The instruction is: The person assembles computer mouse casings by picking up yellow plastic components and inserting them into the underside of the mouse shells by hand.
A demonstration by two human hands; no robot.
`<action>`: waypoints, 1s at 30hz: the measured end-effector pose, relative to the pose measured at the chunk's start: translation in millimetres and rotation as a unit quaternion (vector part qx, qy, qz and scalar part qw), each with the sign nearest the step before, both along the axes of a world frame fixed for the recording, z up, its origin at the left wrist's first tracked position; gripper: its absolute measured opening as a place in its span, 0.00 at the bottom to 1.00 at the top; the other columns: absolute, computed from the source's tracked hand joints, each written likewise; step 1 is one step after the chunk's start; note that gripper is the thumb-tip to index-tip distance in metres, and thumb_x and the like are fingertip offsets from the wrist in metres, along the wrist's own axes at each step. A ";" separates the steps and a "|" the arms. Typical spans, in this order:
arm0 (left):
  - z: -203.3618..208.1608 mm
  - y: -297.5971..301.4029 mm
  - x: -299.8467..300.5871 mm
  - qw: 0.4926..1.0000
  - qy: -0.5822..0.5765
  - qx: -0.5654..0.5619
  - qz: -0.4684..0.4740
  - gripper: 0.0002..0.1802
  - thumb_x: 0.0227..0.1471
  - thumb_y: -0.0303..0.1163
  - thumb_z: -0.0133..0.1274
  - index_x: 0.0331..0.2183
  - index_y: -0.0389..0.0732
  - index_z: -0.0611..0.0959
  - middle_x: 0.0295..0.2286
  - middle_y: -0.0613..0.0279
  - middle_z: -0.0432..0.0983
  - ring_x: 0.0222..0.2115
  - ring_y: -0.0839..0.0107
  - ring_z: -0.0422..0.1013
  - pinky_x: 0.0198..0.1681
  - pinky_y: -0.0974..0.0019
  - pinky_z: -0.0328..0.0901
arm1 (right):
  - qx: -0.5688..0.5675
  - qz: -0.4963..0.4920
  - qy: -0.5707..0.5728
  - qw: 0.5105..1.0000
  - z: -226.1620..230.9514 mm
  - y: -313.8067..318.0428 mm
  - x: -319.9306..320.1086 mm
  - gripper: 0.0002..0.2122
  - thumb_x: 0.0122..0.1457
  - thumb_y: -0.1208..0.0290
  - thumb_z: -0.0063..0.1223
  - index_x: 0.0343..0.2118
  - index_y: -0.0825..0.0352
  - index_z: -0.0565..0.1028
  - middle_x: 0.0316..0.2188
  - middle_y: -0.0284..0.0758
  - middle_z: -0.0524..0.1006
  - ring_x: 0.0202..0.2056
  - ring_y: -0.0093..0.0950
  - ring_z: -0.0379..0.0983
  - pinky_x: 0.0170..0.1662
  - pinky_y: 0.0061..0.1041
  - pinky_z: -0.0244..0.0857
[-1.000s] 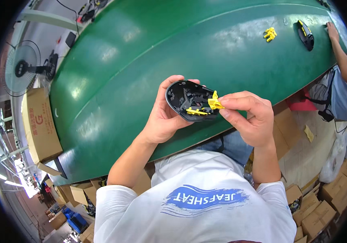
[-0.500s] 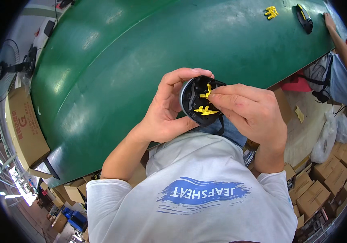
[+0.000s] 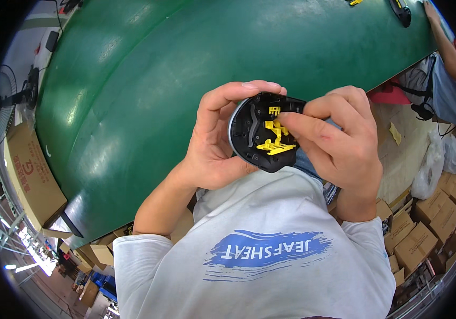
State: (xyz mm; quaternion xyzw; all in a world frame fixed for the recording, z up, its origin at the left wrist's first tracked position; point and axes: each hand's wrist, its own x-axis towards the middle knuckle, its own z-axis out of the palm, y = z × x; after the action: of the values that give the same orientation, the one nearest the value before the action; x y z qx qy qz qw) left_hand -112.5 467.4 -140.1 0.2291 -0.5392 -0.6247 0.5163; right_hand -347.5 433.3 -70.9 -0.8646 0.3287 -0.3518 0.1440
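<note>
An open black plastic shell (image 3: 249,151), rounded on one side, is held above my lap near the table's edge. My left hand (image 3: 212,133) is closed around its rounded left side, thumb below and fingers over the top. Inside the shell lie yellow plastic parts (image 3: 275,147), including a barred piece low down and smaller pieces above it. My right hand (image 3: 339,135) is closed at the shell's right edge. One of its fingertips reaches inside against the upper yellow pieces, while the other fingers curl at the rim; their tips are partly hidden.
A green table (image 3: 185,58) spreads ahead. At its far right are another black shell (image 3: 401,15), some yellow parts (image 3: 355,2) and a co-worker's arm (image 3: 446,45). A carton (image 3: 34,178) and a fan (image 3: 4,101) stand left. Cartons (image 3: 414,247) and plastic bags (image 3: 427,167) lie right.
The upper yellow piece stood tilted in my right fingers; now it lies lower in the shell. My right fingers have shifted to the shell's edge. The shell has turned slightly and the view has shifted.
</note>
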 end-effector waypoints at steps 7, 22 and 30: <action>2.3 3.7 1.0 0.999 -0.025 -0.048 0.003 0.62 0.39 0.17 0.79 0.67 0.55 0.58 0.65 0.42 0.64 0.66 0.43 0.67 0.66 0.41 0.71 | 0.099 0.031 0.051 0.993 11.6 9.1 -8.6 0.20 0.46 0.77 0.68 0.46 0.61 0.88 0.27 0.29 0.75 0.28 0.30 0.67 0.37 0.32 0.58; 10.1 16.2 -14.2 0.988 0.127 0.075 0.054 0.57 0.43 0.18 0.77 0.66 0.49 0.60 0.65 0.40 0.65 0.65 0.45 0.68 0.67 0.43 0.70 | 0.093 -0.003 0.074 0.993 16.4 22.0 -4.4 0.22 0.53 0.77 0.66 0.53 0.61 0.87 0.23 0.27 0.73 0.27 0.28 0.67 0.53 0.37 0.67; 2.2 19.1 -13.4 0.993 0.090 0.023 0.067 0.56 0.43 0.19 0.77 0.66 0.49 0.60 0.65 0.39 0.66 0.65 0.45 0.69 0.67 0.44 0.70 | 0.113 -0.011 0.090 0.989 16.3 25.9 -3.9 0.21 0.54 0.76 0.66 0.53 0.57 0.87 0.21 0.26 0.72 0.27 0.27 0.68 0.58 0.40 0.66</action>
State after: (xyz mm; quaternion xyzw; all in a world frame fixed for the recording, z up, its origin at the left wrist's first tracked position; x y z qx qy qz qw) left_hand -125.9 486.5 -137.9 0.2192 -0.4593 -0.6194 0.5977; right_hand -351.4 459.2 -54.6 -0.8674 0.3871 -0.2347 0.2065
